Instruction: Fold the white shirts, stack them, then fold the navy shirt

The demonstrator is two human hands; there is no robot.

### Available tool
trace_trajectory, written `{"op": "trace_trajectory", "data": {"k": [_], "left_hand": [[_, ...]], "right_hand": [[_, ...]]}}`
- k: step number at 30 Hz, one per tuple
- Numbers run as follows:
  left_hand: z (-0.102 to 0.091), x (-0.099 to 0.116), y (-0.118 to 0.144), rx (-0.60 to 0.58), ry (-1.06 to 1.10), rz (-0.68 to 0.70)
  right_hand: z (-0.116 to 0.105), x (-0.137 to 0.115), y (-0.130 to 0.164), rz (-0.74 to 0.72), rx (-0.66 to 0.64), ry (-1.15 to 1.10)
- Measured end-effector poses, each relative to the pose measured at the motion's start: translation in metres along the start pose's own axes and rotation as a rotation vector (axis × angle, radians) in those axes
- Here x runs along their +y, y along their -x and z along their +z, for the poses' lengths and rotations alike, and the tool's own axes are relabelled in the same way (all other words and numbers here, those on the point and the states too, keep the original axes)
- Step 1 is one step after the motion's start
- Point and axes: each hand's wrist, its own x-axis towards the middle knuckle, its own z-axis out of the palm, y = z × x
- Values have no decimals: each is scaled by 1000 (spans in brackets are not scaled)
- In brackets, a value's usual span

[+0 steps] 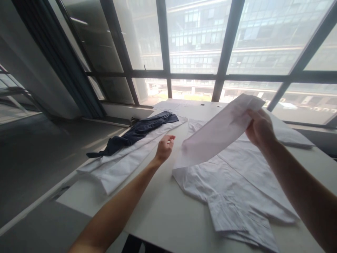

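Indoors, white table (pixel 163 211), shirts, big windows (pixel 195 38)

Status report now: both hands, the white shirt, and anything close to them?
Right hand pinches lifted sleeve of white shirt. Left hand open, holds nothing, over table. Folded white garment with dark garment on it, lying left, apart.

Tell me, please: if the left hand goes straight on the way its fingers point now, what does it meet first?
Most likely the lifted sleeve of the white shirt, which the right hand holds up. The left hand is open and points toward its hanging end, though depth is unclear here.
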Motion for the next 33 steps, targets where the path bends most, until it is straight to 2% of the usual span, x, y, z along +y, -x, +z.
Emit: {"op": "trace_trajectory", "data": {"k": [3,6,10,14,20,24,29,33], "left_hand": [[11,-2,9,-111,-58,124],[20,3,19,-196,-98,205],[29,10,27,-302,-87,229],[34,11,29,-301,-112,193],[38,-6,26,-289,-226,156],[44,-15,23,-326,-259,150],[48,-15,22,-361,-253,150],[48,-10,24,-376,-274,184]], "right_hand": [[-18,-2,-13,-23,103,-18],[-33,1,-22,14,203,-44],[-48,7,-32,121,283,-63],[-57,13,-44,197,329,-60],[-67,19,-53,285,236,-15],[-77,25,-59,317,234,16],[-86,26,-80,345,214,75],[-78,23,-98,331,155,137]]}}
